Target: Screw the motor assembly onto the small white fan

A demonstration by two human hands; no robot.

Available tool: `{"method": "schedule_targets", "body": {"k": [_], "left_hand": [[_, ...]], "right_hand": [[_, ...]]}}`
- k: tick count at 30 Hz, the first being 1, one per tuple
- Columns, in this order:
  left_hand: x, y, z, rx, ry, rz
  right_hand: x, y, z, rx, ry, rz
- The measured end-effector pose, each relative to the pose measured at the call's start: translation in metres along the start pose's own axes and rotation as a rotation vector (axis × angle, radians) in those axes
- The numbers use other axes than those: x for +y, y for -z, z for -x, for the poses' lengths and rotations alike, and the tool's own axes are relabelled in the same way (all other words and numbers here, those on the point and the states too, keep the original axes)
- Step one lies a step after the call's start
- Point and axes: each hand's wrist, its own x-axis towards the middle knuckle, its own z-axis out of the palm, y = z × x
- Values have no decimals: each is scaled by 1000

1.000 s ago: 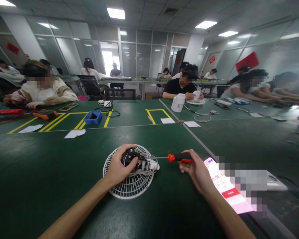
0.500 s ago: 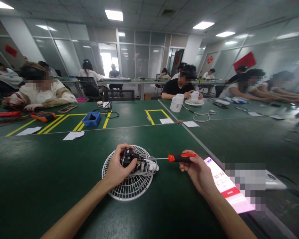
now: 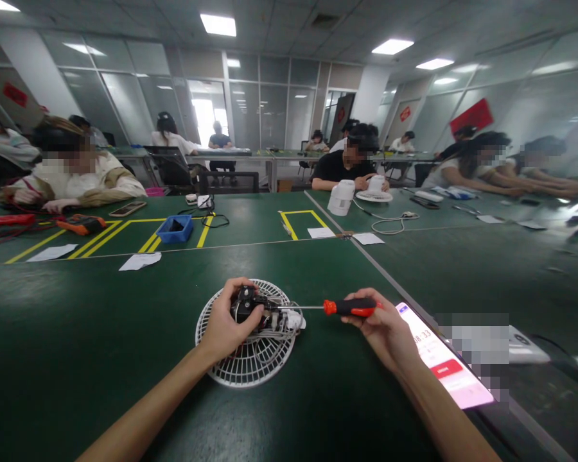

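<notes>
A round white fan grille (image 3: 251, 371) lies on the green table, with a black fan motor assembly (image 3: 245, 307) and its wires on top. My left hand (image 3: 225, 321) wraps its fingers and thumb around the motor from the left. In my right hand (image 3: 380, 327) is a red-and-black screwdriver (image 3: 350, 307), held level by its handle. Its shaft points left and its tip reaches the right side of the motor; the exact contact point is too small to make out. A white plastic part (image 3: 296, 319) sits at the right of the assembly, among grey wires.
A lit phone (image 3: 446, 359) lies right of my right hand. Further off stand a blue bin (image 3: 175, 229), paper slips (image 3: 140, 261) and a white fan housing (image 3: 341, 197). Across the table, a person in black (image 3: 341, 168) handles a white part; others sit around.
The screwdriver handle has turned in my right hand, and the fingers have shifted around it. My left hand and the motor stay in place; the view has moved slightly.
</notes>
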Motion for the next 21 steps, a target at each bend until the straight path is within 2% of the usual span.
{"method": "schedule_targets", "body": {"k": [5, 7, 17, 21], "left_hand": [[2, 1, -1, -1, 9, 6], [4, 1, -2, -3, 15, 9], [1, -1, 1, 22, 32, -5], [1, -1, 0, 43, 8, -45]], "right_hand": [[1, 4, -3, 75, -165, 272], [2, 6, -4, 89, -151, 351], [-5, 7, 1, -63, 27, 99], [-5, 9, 0, -107, -14, 132]]}}
